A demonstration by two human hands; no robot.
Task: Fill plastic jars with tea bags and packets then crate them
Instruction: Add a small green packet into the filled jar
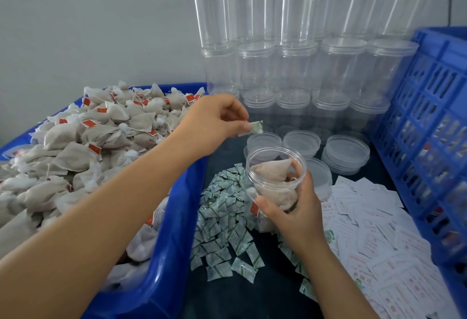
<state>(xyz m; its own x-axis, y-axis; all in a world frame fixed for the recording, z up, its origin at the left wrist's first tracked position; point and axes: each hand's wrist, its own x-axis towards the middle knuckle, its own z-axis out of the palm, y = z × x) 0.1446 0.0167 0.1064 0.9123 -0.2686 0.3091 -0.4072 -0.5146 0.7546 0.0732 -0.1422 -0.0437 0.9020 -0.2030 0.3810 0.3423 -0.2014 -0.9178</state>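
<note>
Packet [256, 127] pinched by left hand [214, 123] above right-held jar's [275, 174] open rim.

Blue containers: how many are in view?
2: a blue tub of tea bags at left, a slotted blue crate at right. Others may sit outside the frame.

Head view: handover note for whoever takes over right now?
Left hand pinches a small green packet above the jar.
Right hand grips that jar, open, tea bags inside.
Tea bags fill the blue tub; green packets and white slips lie on the table; lids behind.
Left: drop packet, lid the jar, put it in the blue crate.
</note>
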